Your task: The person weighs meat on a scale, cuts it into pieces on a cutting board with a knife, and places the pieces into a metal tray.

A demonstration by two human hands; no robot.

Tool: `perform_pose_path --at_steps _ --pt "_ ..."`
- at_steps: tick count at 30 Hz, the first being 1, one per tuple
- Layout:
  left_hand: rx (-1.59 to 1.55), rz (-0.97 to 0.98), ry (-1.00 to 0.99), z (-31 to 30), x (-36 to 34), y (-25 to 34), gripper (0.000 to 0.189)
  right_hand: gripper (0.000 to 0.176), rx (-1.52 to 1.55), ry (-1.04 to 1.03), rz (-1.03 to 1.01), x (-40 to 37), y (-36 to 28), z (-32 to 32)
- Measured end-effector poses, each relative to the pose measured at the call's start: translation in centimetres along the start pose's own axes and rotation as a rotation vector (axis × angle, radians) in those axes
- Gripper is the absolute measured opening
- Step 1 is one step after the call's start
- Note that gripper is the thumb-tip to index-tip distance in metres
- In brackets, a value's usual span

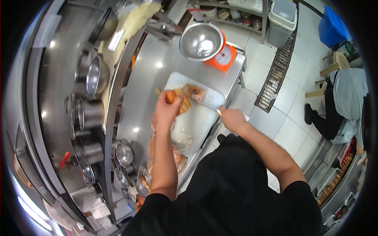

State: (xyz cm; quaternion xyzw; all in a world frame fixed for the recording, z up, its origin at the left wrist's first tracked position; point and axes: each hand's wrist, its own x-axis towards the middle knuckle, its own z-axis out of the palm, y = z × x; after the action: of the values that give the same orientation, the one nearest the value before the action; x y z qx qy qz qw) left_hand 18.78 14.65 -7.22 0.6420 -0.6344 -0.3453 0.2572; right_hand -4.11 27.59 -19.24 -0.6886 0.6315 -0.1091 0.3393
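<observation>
My left hand (167, 108) is closed on a piece of orange-brown food (171, 95), perhaps cooked meat, at the left side of a white cutting board (210, 93). Shredded or sliced bits (184, 106) lie against its fingers. Just right of it, a reddish-brown chunk (195, 93) rests on the board. My right hand (234, 120) grips a knife (219, 113) by its pale handle at the board's right edge; most of the blade is hard to make out. Clear plastic bags (182, 142) with more brownish food lie nearer my body.
A steel bowl (201, 42) sits on an orange scale (223, 58) at the table's far end. Steel pots (90, 114) line a shelf on the left. Across the tiled floor are a drain grate (277, 72), a grey bin (282, 23) and a person in grey (348, 94).
</observation>
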Motion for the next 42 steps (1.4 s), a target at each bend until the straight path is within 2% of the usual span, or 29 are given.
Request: perform_pose_path --at_steps 1,4,7,10,11,14,17,24,32,42 --pt "0.277 -0.167 0.031 0.3 -2.9 1.9 0.053 0.018 -0.004 -0.016 0.000 -0.1 -0.4 -0.1" --pt "0.350 -0.319 -0.007 3.4 -4.1 -14.3 0.063 0.024 0.012 -0.008 -0.035 -0.9 -1.0 0.3" --pt "0.230 -0.363 0.069 4.8 -5.6 -13.2 0.071 0.027 0.030 -0.120 -0.008 -2.2 -2.6 -0.5" --pt "0.390 -0.270 0.141 4.8 -5.9 -13.0 0.068 0.030 0.032 -0.138 -0.031 -3.3 -4.0 -0.3" --pt "0.407 -0.245 0.189 5.0 -6.1 -13.5 0.060 0.031 0.041 -0.142 -0.025 -3.6 -4.4 -0.5" --pt "0.389 -0.186 0.210 4.8 -7.1 -10.7 0.051 0.032 0.056 -0.180 0.009 -4.5 -5.5 -1.7" --pt "0.355 -0.183 0.180 6.0 -7.5 -10.8 0.044 0.032 0.096 -0.207 0.020 -5.4 -5.9 -2.5" --pt "0.328 -0.110 0.199 6.1 -7.1 -12.3 0.041 0.033 0.098 -0.346 0.059 -6.5 -6.5 -5.2" --pt "0.341 -0.084 0.177 6.2 -6.6 -12.8 0.042 0.029 -0.019 -0.345 0.045 -5.8 -7.6 -5.7" --pt "0.352 -0.238 0.079 5.5 -5.9 -11.0 0.045 0.026 -0.092 -0.403 0.065 -2.8 -8.0 -4.4"
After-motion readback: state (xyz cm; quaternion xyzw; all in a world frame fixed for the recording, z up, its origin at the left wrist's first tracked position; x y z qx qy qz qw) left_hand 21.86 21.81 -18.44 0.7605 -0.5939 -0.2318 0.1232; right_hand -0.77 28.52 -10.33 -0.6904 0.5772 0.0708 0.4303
